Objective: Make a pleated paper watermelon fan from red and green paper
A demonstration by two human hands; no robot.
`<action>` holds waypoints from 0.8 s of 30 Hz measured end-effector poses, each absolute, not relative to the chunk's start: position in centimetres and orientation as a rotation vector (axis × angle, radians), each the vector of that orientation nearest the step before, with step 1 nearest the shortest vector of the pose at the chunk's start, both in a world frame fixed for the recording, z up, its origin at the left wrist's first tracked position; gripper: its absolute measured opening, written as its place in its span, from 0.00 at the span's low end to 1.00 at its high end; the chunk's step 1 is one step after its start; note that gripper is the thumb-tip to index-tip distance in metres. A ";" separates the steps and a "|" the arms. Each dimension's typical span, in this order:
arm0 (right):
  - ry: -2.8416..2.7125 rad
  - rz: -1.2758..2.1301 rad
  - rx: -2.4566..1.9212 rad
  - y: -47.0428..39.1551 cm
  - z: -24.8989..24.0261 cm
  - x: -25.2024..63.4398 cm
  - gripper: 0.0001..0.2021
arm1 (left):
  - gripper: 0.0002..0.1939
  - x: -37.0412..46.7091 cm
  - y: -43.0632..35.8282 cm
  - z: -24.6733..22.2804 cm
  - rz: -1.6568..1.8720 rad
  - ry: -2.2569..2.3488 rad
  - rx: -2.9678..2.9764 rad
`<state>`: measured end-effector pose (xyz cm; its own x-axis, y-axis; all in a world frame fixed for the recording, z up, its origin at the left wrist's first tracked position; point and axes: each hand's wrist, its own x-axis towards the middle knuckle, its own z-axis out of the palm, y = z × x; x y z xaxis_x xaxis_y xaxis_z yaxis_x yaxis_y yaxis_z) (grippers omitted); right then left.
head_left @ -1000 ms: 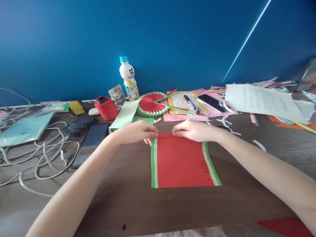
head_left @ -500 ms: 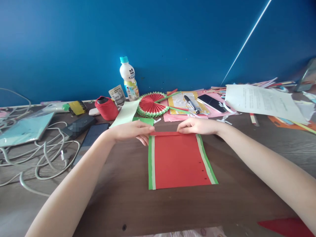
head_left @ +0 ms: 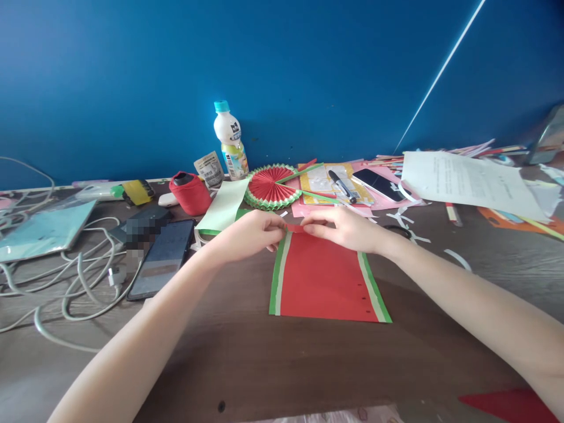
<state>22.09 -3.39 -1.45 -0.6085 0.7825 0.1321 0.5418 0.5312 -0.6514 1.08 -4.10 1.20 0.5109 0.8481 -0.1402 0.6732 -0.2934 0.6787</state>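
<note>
A red sheet of paper [head_left: 324,276] with green and pale green strips down both sides lies flat on the table in front of me. Its far edge is folded over in a narrow band. My left hand [head_left: 258,235] pinches the far left corner of that fold. Close beside it, my right hand [head_left: 337,228] grips the same fold nearer the middle, thumb and fingers together. Three small black marks sit near the sheet's right side. Just beyond my hands is a round pleated red and green paper fan [head_left: 271,187].
A bottle [head_left: 231,144] stands against the blue wall. Left are a phone [head_left: 165,258], cables [head_left: 81,282] and a red-wrapped roll [head_left: 191,194]. Right are a marker [head_left: 342,187], another phone [head_left: 381,183], a printed sheet [head_left: 467,182] and paper scraps [head_left: 403,218].
Both hands have shifted, the left one rightward, so they are closer together on the fold. The sheet has slid slightly away from me and to the right.
</note>
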 end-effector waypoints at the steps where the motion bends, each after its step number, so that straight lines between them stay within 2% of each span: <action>1: -2.337 0.791 -1.056 -3.7 -1.4 21.8 0.16 | 0.08 1.2 -4.3 1.2 0.326 1.240 2.087; 13: -2.237 0.903 -0.914 -3.8 -1.5 21.6 0.12 | 0.14 2.0 -5.3 1.4 0.420 1.211 2.262; 20: -2.277 0.796 -0.963 -4.2 -1.3 21.4 0.11 | 0.17 2.0 -5.1 1.1 0.429 1.161 2.205; 24: -2.323 0.893 -1.006 -3.9 -1.4 21.6 0.12 | 0.16 1.7 -4.5 0.7 0.382 1.204 2.210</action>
<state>21.57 -3.91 -1.35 -0.6308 0.7621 0.1455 0.4685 0.5236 -0.7116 1.67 -4.53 0.74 0.5499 0.8348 -0.0273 0.6663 -0.4187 0.6170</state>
